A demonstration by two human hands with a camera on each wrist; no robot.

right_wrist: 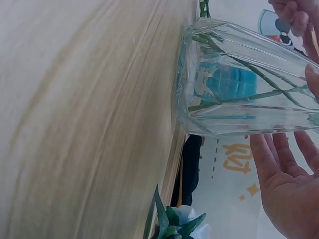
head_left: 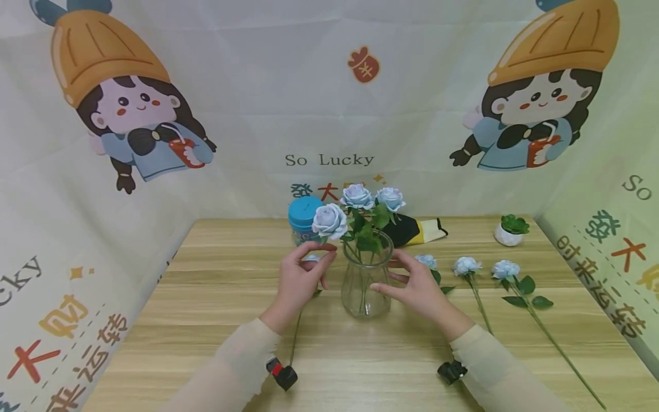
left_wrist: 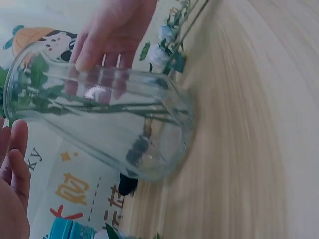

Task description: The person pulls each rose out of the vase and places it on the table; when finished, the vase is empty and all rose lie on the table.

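Note:
A clear glass vase (head_left: 366, 292) stands upright on the table with several pale blue roses (head_left: 330, 221) in it, their green stems crossing inside the glass. My right hand (head_left: 414, 286) holds the vase at its right side, thumb across the front and the other fingers round the far side. At the left of the rim, just below the lowest rose, is my left hand (head_left: 304, 277), its fingers loosely bent. In the left wrist view its fingertips (left_wrist: 20, 134) are right at the rim of the vase, with nothing seen between them.
Loose roses (head_left: 467, 266) lie to the right, and another stem (head_left: 296, 337) lies under my left hand. Behind the vase stand a blue-lidded jar (head_left: 305, 213) and a black and yellow item (head_left: 404, 230). A small potted succulent (head_left: 511, 230) sits at the back right.

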